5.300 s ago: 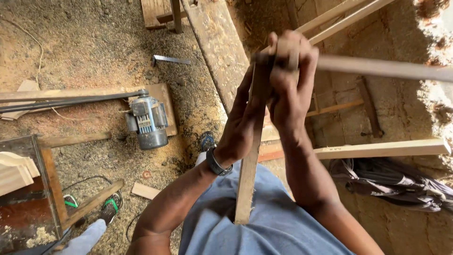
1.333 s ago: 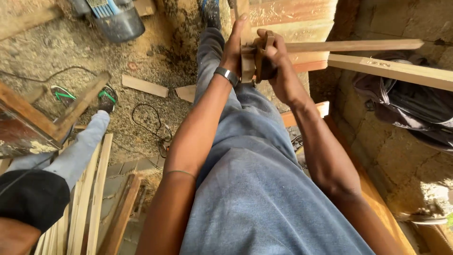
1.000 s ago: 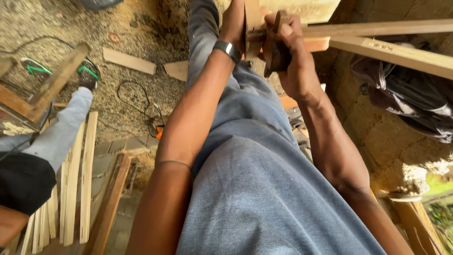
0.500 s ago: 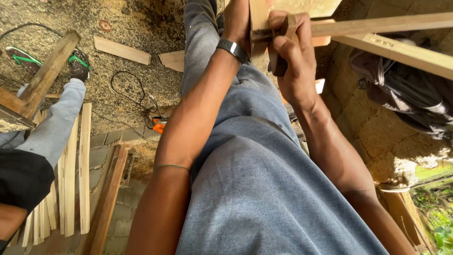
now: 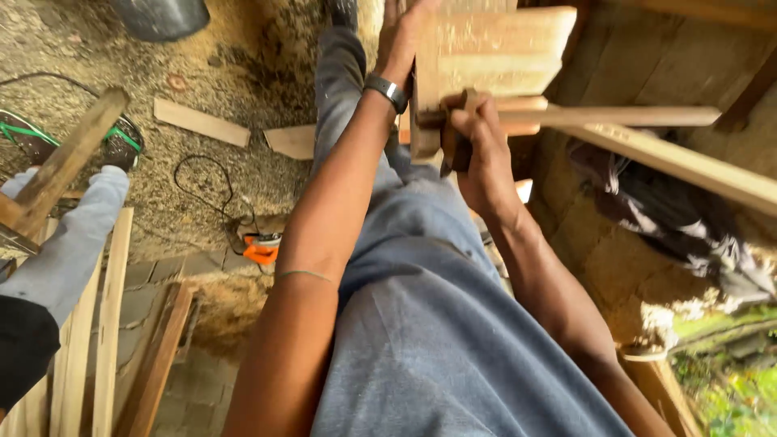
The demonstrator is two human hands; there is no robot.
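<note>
My left hand, with a dark wristband on the arm, grips the left edge of a pale wooden board held out over my legs. My right hand is closed around the near end of a thin wooden slat, where the slat meets the board. A small dark object sticks out of that fist; I cannot tell what it is. A second, wider slat runs off diagonally to the right just below the first.
Another person's grey trouser leg and green-trimmed shoe are at the left. An orange power tool with a black cable lies on the sawdust floor, near wood offcuts. Long slats lie lower left; dark cloth lies right.
The view has tilted down and closer. Both hands stay on the joint of board and slat; my right hand has slid a little lower, and more of the board's face shows.
</note>
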